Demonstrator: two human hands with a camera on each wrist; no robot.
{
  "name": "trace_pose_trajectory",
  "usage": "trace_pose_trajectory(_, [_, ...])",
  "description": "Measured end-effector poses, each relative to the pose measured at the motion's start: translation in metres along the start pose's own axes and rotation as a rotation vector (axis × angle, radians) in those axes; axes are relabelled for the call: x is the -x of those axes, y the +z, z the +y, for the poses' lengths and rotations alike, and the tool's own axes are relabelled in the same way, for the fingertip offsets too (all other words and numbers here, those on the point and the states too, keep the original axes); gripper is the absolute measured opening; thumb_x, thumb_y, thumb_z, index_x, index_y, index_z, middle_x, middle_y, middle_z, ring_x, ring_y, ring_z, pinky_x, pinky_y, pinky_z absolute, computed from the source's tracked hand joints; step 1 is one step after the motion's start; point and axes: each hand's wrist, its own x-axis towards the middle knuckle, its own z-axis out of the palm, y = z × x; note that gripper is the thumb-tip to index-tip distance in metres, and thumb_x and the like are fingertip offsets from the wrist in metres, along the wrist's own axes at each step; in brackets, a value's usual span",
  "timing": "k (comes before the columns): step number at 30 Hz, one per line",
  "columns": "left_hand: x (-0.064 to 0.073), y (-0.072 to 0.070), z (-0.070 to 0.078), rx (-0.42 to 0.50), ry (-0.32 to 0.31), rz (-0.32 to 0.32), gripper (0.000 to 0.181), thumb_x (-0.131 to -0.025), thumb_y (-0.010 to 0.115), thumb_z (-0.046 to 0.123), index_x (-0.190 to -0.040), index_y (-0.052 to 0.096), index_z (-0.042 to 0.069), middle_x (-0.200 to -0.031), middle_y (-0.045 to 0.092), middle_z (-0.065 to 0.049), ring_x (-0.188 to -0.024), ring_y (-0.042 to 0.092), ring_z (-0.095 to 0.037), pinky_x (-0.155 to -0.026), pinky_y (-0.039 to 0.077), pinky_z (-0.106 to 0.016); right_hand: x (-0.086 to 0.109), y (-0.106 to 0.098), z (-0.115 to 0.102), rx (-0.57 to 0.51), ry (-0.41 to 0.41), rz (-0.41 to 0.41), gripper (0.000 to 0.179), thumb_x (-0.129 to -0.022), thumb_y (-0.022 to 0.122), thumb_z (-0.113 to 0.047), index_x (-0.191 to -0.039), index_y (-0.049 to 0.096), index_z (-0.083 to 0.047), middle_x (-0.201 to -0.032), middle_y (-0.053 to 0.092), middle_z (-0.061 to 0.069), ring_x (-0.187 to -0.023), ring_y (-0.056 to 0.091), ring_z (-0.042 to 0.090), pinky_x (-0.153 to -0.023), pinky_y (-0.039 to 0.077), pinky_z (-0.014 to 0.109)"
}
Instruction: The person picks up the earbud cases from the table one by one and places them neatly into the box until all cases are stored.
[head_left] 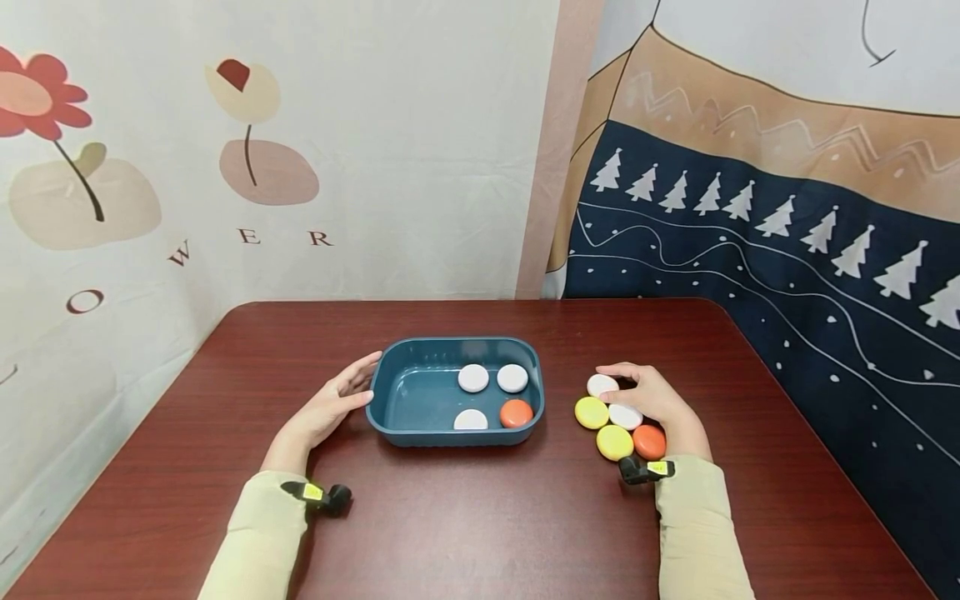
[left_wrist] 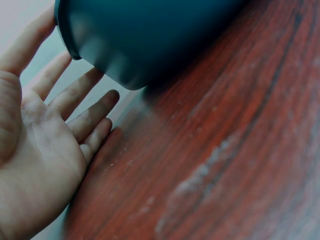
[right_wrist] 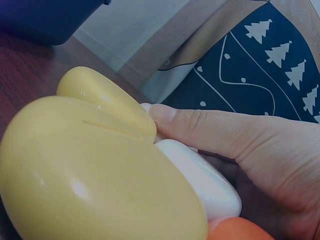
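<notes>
A blue rectangular box (head_left: 420, 439) stands on the table, with white discs (head_left: 473, 378) and one orange disc (head_left: 516, 413) inside. My left hand (head_left: 326, 415) is at its left end, thumb and fingertips against the rim and the fingers mostly straight; in the left wrist view the palm (left_wrist: 42, 150) holds nothing. To the right of the box, my right hand (head_left: 656, 398) pinches a white disc (head_left: 601, 384) between thumb and fingers. Close by lie two yellow discs (head_left: 615, 442), a second white disc (head_left: 626, 417) and an orange disc (head_left: 649, 442). In the right wrist view, yellow discs mostly hide the pinched one.
The dark red wooden table (head_left: 480, 517) bears everything. Behind it hang a pale cloth (head_left: 420, 167) with printed flowers and a dark blue cloth (head_left: 675, 242) with white trees. Black wrist cameras (head_left: 337, 499) sit at both cuffs.
</notes>
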Motion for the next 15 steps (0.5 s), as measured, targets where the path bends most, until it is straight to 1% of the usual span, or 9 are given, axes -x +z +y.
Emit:
trace_pose_trajectory(5, [0.0,-0.0002,-0.0008,-0.002,0.001,0.001,0.066,-0.096,0.055,0.006,-0.152,0.022,0.007,-0.153,0.021,-0.021,-0.134,0.028,-0.021,-0.098,0.033,-0.018,-0.0005,0.0002,-0.0021,0.038,0.009,0.027,0.049,-0.084,0.074,-0.02,-0.13,0.061,-0.009,-0.134,0.052,0.014,-0.116,0.045,0.032,-0.091,0.04,0.046])
trace_pose_trajectory(10, [0.0001,-0.0002,-0.0005,-0.002,0.004,0.0,0.066,-0.096,0.055,0.006,-0.152,0.022,0.007,-0.153,0.022,-0.022,-0.134,0.029,-0.02,-0.098,0.033,-0.018,-0.0016,0.0003,-0.0025,0.076,-0.011,0.053,0.051,-0.082,0.077,-0.024,-0.129,0.062,-0.009,-0.132,0.054,0.015,-0.119,0.044,0.033,-0.096,0.036,0.051])
trace_pose_trajectory(12, [0.0,-0.0003,-0.0006,-0.001,0.003,0.0,0.066,-0.096,0.055,0.006,-0.152,0.022,0.007,-0.153,0.022,-0.021,-0.134,0.029,-0.02,-0.098,0.033,-0.018,-0.0022,0.0006,-0.0013,0.071,-0.016,0.055,0.051,-0.082,0.077,-0.024,-0.128,0.062,-0.009,-0.132,0.054,0.015,-0.119,0.045,0.032,-0.095,0.038,0.049])
trace_pose_trajectory(15, [-0.0001,-0.0005,-0.001,0.0,0.001,0.0,0.065,-0.096,0.055,0.006,-0.152,0.022,0.007,-0.153,0.022,-0.021,-0.133,0.029,-0.02,-0.098,0.034,-0.018,-0.0024,0.0009,-0.0001,0.03,-0.004,0.046,0.051,-0.082,0.077,-0.022,-0.129,0.062,-0.008,-0.132,0.054,0.014,-0.115,0.046,0.031,-0.091,0.041,0.045])
